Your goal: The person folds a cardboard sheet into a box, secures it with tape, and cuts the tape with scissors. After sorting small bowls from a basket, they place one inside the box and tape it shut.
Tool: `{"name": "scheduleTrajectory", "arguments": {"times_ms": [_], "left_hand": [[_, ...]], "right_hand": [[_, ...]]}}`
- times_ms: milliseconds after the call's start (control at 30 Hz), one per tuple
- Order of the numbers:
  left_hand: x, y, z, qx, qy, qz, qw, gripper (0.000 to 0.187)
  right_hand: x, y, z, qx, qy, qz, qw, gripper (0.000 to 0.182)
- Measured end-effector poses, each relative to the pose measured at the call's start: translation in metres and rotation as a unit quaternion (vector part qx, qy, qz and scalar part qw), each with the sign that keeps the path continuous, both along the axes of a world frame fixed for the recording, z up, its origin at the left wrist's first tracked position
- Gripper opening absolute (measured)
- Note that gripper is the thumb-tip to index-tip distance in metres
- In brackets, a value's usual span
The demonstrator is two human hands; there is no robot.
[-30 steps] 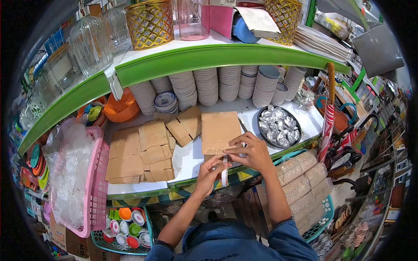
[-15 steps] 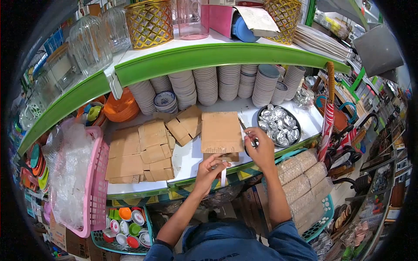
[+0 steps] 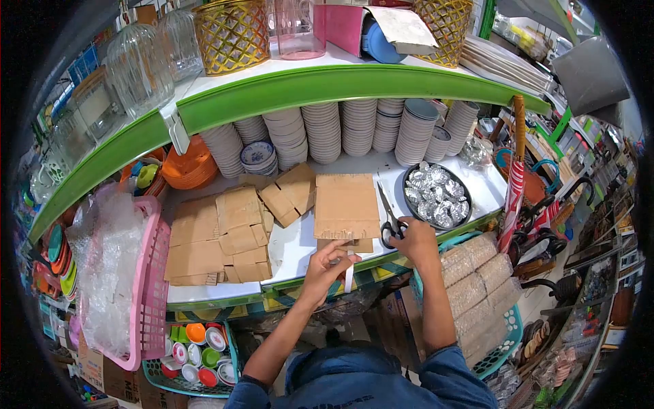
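Note:
My left hand (image 3: 325,273) is at the shelf's front edge, its fingers pinched on a narrow white strip (image 3: 349,278) that hangs over the edge. Just above those fingers lies a square piece of brown cardboard (image 3: 346,206), with a smaller cardboard piece (image 3: 364,245) partly under its lower edge. To its right is a pair of black-handled scissors (image 3: 387,213), blades pointing away from me. My right hand (image 3: 417,242) has its fingertips at the scissors' handle loops. Beside it stands a round black tray (image 3: 465,219) of shiny silver foil-like pieces (image 3: 436,194).
Flattened cardboard (image 3: 197,238) covers the shelf's left part. Stacked bowls (image 3: 320,133) line the back beneath a green-edged upper shelf (image 3: 340,78). A pink basket (image 3: 151,286) stands left; bubble-wrapped bundles (image 3: 477,286) sit in a teal basket at right, near a red-and-white umbrella (image 3: 512,204).
My right hand has moved slightly right and down, and the scissors' blades and handle loops now show more fully beside the cardboard. My left hand has barely moved.

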State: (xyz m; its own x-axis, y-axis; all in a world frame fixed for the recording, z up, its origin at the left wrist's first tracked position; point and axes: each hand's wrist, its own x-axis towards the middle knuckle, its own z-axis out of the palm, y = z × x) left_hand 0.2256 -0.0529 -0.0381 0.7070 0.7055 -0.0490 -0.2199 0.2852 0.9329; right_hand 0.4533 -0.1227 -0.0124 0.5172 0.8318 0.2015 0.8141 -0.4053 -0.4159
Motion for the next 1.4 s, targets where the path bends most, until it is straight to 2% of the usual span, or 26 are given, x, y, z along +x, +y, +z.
{"name": "scheduleTrajectory", "arguments": {"times_ms": [33, 100, 133, 200, 233, 300, 333, 400, 433, 500, 533, 600, 633, 700, 767, 833, 967, 1233, 1400], "left_hand": [[0.000, 0.000, 0.002, -0.006, 0.001, -0.002, 1.000, 0.041], [0.000, 0.000, 0.003, -0.011, 0.002, -0.003, 1.000, 0.042], [-0.001, 0.000, 0.003, -0.018, 0.001, -0.003, 1.000, 0.042], [-0.001, -0.001, 0.003, -0.025, -0.001, -0.003, 1.000, 0.042], [-0.002, -0.002, 0.004, -0.023, 0.001, -0.006, 1.000, 0.043], [-0.003, -0.002, 0.003, -0.022, 0.003, -0.008, 1.000, 0.043], [-0.003, -0.001, 0.002, -0.022, 0.002, -0.010, 1.000, 0.044], [-0.004, -0.001, 0.002, -0.022, 0.002, -0.012, 1.000, 0.045], [-0.004, -0.002, 0.003, -0.026, 0.002, -0.015, 1.000, 0.046], [-0.003, -0.002, 0.003, -0.029, 0.002, -0.019, 0.999, 0.047], [-0.003, -0.002, 0.002, -0.030, -0.006, -0.021, 0.999, 0.047], [-0.003, -0.003, 0.001, -0.030, -0.013, -0.025, 0.999, 0.047], [-0.003, -0.002, 0.000, -0.028, -0.010, -0.023, 0.999, 0.046], [-0.001, -0.003, -0.001, -0.025, -0.007, -0.022, 0.999, 0.046], [0.000, -0.004, -0.001, -0.038, -0.022, -0.008, 0.999, 0.049], [0.000, -0.005, -0.001, -0.040, -0.022, -0.010, 0.999, 0.050], [-0.001, -0.006, 0.000, -0.039, -0.031, -0.008, 0.999, 0.048], [-0.002, -0.006, 0.000, -0.031, -0.022, -0.003, 0.999, 0.048], [-0.003, -0.006, 0.000, -0.014, -0.021, -0.004, 1.000, 0.050]], "right_hand": [[0.001, -0.002, 0.009, 0.000, 0.000, 0.000, 1.000, 0.047], [0.004, -0.005, 0.025, -0.062, 0.127, 0.011, 0.990, 0.048], [0.006, -0.007, 0.027, -0.062, 0.127, 0.012, 0.990, 0.048], [0.014, -0.011, 0.028, -0.060, 0.245, 0.050, 0.966, 0.045], [0.018, -0.012, 0.028, -0.061, 0.245, 0.050, 0.966, 0.045], [0.026, -0.014, 0.027, -0.044, 0.346, 0.079, 0.934, 0.048], [0.026, -0.016, 0.030, -0.044, 0.347, 0.080, 0.934, 0.048], [0.027, -0.021, 0.039, -0.006, 0.439, 0.090, 0.894, 0.054], [0.032, -0.022, 0.037, -0.006, 0.439, 0.090, 0.894, 0.054], [0.042, -0.022, 0.036, 0.010, 0.433, 0.176, 0.884, 0.059], [0.040, -0.023, 0.041, 0.010, 0.433, 0.176, 0.884, 0.059], [0.035, -0.025, 0.055, 0.010, 0.463, 0.253, 0.849, 0.054], [0.036, -0.024, 0.055, 0.010, 0.463, 0.252, 0.850, 0.054], [0.041, -0.019, 0.051, 0.017, 0.448, 0.323, 0.834, 0.055], [0.047, -0.016, 0.041, 0.027, 0.468, 0.325, 0.821, 0.056], [0.052, -0.014, 0.039, -0.021, 0.465, 0.351, 0.813, 0.054], [0.049, -0.022, 0.064, -0.066, 0.441, 0.366, 0.817, 0.049], [0.067, -0.033, 0.076, -0.261, 0.407, 0.314, 0.817, 0.030], [0.066, -0.030, 0.076, -0.290, 0.401, 0.312, 0.811, 0.023]]}}
